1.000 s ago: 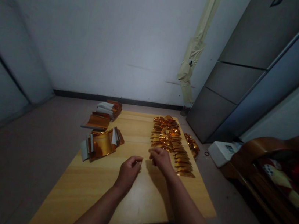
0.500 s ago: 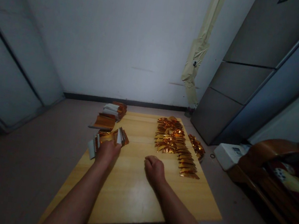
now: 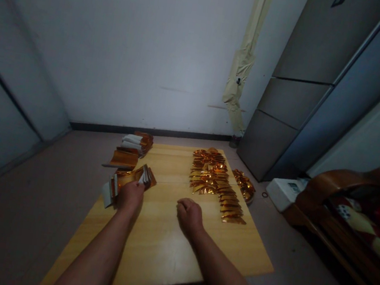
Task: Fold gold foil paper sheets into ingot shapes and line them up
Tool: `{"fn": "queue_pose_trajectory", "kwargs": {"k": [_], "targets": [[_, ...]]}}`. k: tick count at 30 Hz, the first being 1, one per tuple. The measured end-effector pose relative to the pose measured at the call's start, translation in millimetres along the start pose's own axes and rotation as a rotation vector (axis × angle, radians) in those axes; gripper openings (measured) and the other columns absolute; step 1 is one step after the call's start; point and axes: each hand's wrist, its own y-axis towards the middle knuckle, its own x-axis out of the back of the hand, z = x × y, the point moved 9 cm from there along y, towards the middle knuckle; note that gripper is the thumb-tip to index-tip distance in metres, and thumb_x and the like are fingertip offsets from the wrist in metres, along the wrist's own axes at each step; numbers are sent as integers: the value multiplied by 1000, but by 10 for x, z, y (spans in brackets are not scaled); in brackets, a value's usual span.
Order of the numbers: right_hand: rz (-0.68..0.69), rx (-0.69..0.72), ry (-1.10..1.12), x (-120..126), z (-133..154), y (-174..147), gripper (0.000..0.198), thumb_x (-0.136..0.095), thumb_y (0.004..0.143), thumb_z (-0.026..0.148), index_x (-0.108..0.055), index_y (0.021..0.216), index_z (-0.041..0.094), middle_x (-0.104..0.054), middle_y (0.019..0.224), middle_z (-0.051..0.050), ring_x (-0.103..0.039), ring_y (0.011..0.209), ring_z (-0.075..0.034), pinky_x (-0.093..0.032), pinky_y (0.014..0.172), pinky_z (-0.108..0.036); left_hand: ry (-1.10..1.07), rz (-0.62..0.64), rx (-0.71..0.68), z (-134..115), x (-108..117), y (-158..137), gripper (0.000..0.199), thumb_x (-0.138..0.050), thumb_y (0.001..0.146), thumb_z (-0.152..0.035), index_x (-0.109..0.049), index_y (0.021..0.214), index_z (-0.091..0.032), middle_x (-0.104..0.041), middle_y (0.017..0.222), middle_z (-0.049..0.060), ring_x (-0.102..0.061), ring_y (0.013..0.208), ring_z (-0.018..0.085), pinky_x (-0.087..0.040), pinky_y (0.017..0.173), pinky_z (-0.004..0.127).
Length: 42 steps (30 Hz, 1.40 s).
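My left hand (image 3: 130, 196) reaches to the left side of the table, its fingers curled on a stack of gold foil paper (image 3: 128, 178) with grey-white backing. The fingertips are partly hidden by the hand itself. Near the table's middle rests my right hand (image 3: 189, 215), closed in a loose fist with nothing showing in it. Beyond it, to the right, rows of folded gold foil pieces (image 3: 210, 176) lie overlapping. A further line of them (image 3: 232, 207) runs toward the near right edge.
More foil sheets (image 3: 126, 157) and a curved bundle (image 3: 138, 142) lie at the table's (image 3: 160, 251) far left. Beside its right edge is a container of folded gold pieces (image 3: 245, 188). A white box (image 3: 282, 193), wooden sofa (image 3: 328, 214) and grey fridge (image 3: 286, 109) stand to the right.
The view has shifted slightly, so most things appear further left. My left hand stays at the foil stack, and its sheets near the fingers have shifted a little. My right fist has barely moved.
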Motion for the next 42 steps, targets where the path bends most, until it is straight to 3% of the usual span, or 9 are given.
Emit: {"fn": "queue_pose_trajectory", "kwargs": {"k": [6, 12, 17, 20, 24, 28, 34, 38, 42], "targets": [[-1, -1, -23, -16, -7, 1, 24, -53, 85, 19, -75, 92, 23, -73, 91, -3, -65, 86, -17, -46, 78, -24, 110, -111, 47, 5, 188, -124, 31, -45, 83, -39, -63, 68, -19, -65, 73, 11, -61, 74, 28, -44, 68, 35], [-4, -5, 19, -26, -18, -6, 23, -52, 83, 19, -75, 89, 23, -72, 89, -3, -64, 84, -17, -46, 77, -25, -181, -337, -188, -429, 560, -527, 24, -47, 80, -39, -59, 75, -19, -61, 81, 7, -59, 84, 24, -46, 78, 36], [-86, -41, 245, 45, -99, 30, 22, -54, 83, 28, -72, 91, 20, -70, 91, -5, -63, 83, -18, -47, 76, -26, -1052, -26, -20, -538, 202, -714, 25, -57, 76, -37, -59, 93, -20, -66, 85, 3, -63, 81, 18, -51, 69, 28], [-123, -139, 515, 90, -234, 71, 39, -46, 88, 44, -66, 109, 18, -68, 98, -8, -61, 80, -17, -48, 70, -26, -1295, 72, 120, -473, -83, -730, 26, -62, 72, -34, -59, 94, -20, -69, 88, 4, -66, 85, 18, -53, 73, 28], [-48, -271, 882, 66, -274, 49, 57, -30, 92, 57, -53, 129, 20, -66, 91, -7, -62, 74, -17, -49, 65, -27, -1234, 168, 269, -257, -430, -745, 24, -67, 68, -32, -58, 88, -20, -68, 79, 2, -66, 72, 16, -54, 64, 27], [54, -337, 979, 26, -145, -67, 69, -65, 71, 40, -46, 136, 24, -66, 84, -2, -60, 64, -16, -47, 57, -25, -1128, 225, 315, -65, -647, -783, 24, -65, 67, -30, -52, 84, -19, -62, 66, -2, -60, 53, 12, -47, 49, 21], [-10, -422, 908, -51, -217, -208, 39, -58, 59, 25, -64, 96, 16, -60, 65, 2, -48, 46, -10, -36, 41, -21, -803, 168, 170, 33, -663, -679, 19, -57, 71, -30, -52, 86, -19, -51, 56, -7, -47, 40, 9, -36, 39, 19], [11, -478, 806, -188, -374, -285, 26, -53, 57, 24, -62, 79, 15, -51, 48, 6, -47, 39, -10, -35, 38, -19, -593, 90, 91, 44, -639, -574, 39, -55, 73, -21, -55, 112, -17, -65, 79, 1, -61, 59, 13, -48, 54, 23], [-14, -527, 756, -225, -487, -293, 24, -51, 58, 25, -59, 78, 16, -50, 45, 7, -50, 38, -11, -35, 36, -19, -425, 82, -158, -97, -557, -612, 48, -53, 74, -15, -56, 122, -18, -59, 125, 13, -62, 110, 21, -52, 90, 35]]}}
